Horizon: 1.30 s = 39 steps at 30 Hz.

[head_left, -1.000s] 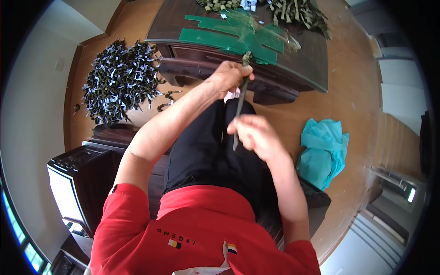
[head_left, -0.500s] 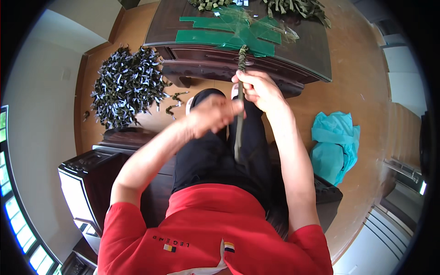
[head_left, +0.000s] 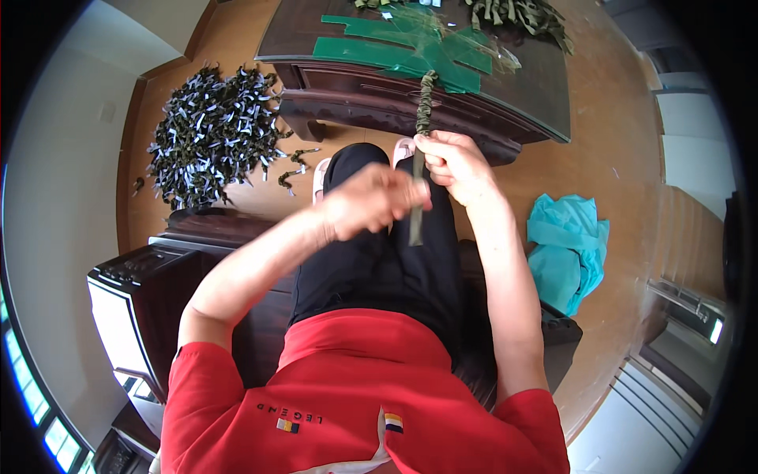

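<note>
A narrow olive-green fabric strap runs from the edge of the dark wooden table down toward my lap. Its upper stretch is bunched into tight gathers, while the lower end hangs flat over my dark trousers. Just below the gathers, my right hand pinches the strap between thumb and fingers. My left hand, blurred by motion, is closed around the flat part lower down, with a short tail showing beneath it. The strap's top end meets green tape stuck on the tabletop.
More olive straps lie on the far side of the dark table. On the floor at left is a big heap of gathered dark-green pieces with white tags, with a few loose pieces beside it. A turquoise bag lies on the floor at right.
The strap's flat tail below my left hand is shorter, and the gathered stretch above my right hand reaches a little lower. Both hands stay on the strap; the whole view has shifted slightly.
</note>
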Tool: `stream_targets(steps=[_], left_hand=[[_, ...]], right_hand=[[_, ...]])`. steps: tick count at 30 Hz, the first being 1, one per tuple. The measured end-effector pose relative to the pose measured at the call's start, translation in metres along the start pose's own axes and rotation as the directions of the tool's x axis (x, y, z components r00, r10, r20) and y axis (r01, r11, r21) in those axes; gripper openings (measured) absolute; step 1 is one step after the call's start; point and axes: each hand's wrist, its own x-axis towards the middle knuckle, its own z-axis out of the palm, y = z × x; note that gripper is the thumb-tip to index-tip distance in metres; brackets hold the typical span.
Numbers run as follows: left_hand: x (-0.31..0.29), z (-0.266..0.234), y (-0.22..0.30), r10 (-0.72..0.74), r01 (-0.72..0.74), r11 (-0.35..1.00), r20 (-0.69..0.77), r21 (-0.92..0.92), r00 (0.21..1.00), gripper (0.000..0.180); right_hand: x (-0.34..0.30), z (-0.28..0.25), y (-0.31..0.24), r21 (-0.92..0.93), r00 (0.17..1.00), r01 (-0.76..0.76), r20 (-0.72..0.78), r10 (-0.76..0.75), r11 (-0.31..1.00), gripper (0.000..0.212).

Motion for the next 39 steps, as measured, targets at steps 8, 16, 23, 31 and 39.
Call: stream_targets(steps=[8,16,23,31,39], left_hand=[[0.045,-0.031,0.013,0.083,-0.082,0.991,0.005,-0.103,0.997,0.024],[0.051,-0.017,0.037,0.152,-0.141,0.983,-0.083,0.119,0.985,0.035],[0.012,0.003,0.039,0.021,-0.017,0.999,0.086,-0.05,0.996,0.032],[0.056,-0.035,0.052,-0.026,0.046,0.944,0.065,-0.328,0.998,0.024],[0.062,-0.036,0.057,-0.006,0.019,0.958,0.044,-0.286,0.999,0.023]], right_hand=[[-0.039,0.014,0.003,-0.022,0.994,-0.08,0.078,0.081,0.997,0.018],[-0.02,0.008,-0.012,0.095,0.993,-0.074,0.104,0.064,0.993,0.015],[0.002,-0.008,-0.062,-0.275,0.997,0.077,-0.001,-0.081,0.958,0.012],[0.165,-0.046,-0.159,-0.617,0.773,0.438,-0.113,-0.624,0.654,0.019],[0.258,-0.052,-0.196,-0.759,0.688,0.371,-0.162,-0.707,0.535,0.019]])
